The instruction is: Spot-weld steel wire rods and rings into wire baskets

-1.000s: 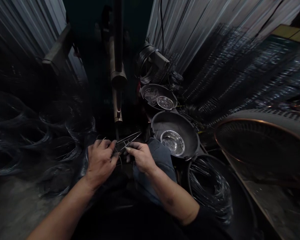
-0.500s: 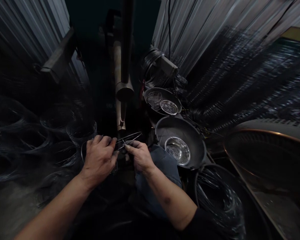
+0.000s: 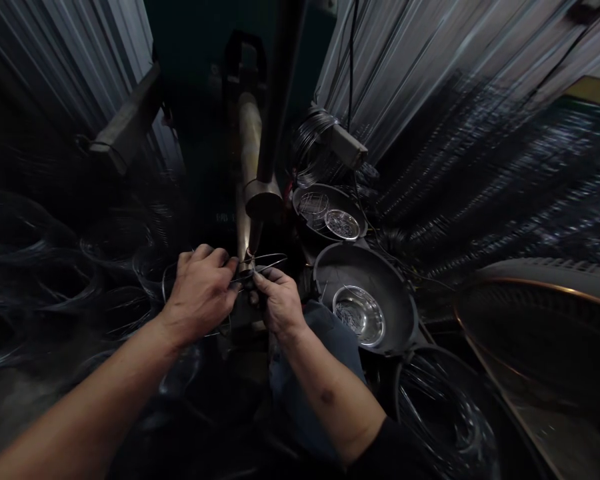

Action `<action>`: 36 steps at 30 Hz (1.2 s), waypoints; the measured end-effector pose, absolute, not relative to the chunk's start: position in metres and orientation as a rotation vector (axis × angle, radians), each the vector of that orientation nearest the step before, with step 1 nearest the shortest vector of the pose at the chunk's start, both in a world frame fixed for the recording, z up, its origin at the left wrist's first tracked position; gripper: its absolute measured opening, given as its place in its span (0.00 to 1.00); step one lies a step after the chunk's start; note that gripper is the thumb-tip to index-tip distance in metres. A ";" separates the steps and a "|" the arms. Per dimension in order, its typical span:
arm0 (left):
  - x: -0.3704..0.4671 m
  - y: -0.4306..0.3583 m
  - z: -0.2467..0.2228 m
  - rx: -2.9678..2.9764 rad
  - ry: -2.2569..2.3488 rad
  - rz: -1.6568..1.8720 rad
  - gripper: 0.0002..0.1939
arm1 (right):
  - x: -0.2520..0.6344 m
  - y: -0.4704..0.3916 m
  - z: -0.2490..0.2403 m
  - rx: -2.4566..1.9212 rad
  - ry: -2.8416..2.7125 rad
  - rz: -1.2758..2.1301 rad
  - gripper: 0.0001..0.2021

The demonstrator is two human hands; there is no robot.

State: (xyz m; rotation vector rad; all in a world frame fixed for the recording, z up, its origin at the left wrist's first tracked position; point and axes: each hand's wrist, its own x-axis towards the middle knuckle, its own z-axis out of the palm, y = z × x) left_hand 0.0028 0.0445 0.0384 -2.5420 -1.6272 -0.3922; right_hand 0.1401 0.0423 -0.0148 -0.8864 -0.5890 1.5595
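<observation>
My left hand point(image 3: 200, 287) is closed on a thin bent metal wire point(image 3: 275, 256), back of the hand upward. Pinched between its thumb and fingers, the same wire also runs through my right hand point(image 3: 280, 300). A narrow loop of it sticks out to the right above my right fingers, and a curved part shows left of my left hand. Between the hands, the wire lies at the tips of two metal rods, a pale lower arm point(image 3: 250, 133) and a dark upper rod point(image 3: 273, 147). Whether it touches both tips I cannot tell.
At right, a dark round pan point(image 3: 400, 300) holds a shiny metal bowl point(image 3: 375, 320) of small metal pieces. Behind it stands another pan point(image 3: 305, 220) with a bowl and wire frames. Coiled wire point(image 3: 305, 143) hangs farther back. Wire rings point(image 3: 60, 280) lie at left.
Both hands have brought the wire in to the rod tips, where it was nearer to me before. The view has shifted, so the surroundings sit slightly farther right and lower.
</observation>
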 end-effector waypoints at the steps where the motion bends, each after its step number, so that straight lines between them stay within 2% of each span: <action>1: 0.003 0.046 0.041 -2.556 -1.616 -0.378 0.14 | 0.140 0.044 -0.014 -0.882 -0.582 1.556 0.13; 18: 0.003 0.062 0.055 -2.643 -1.685 -0.212 0.13 | 0.137 0.041 -0.008 -0.872 -0.568 1.546 0.13; 22: 0.002 0.067 0.053 -2.630 -1.694 -0.202 0.16 | 0.131 0.025 -0.017 -0.932 -0.561 1.520 0.16; 29: 0.000 0.080 0.057 -2.592 -1.799 -0.121 0.17 | 0.121 0.000 -0.033 -1.070 -0.628 1.505 0.13; 36: 0.000 0.082 0.055 -2.600 -1.793 -0.231 0.16 | 0.123 -0.007 -0.045 -1.168 -0.700 1.522 0.14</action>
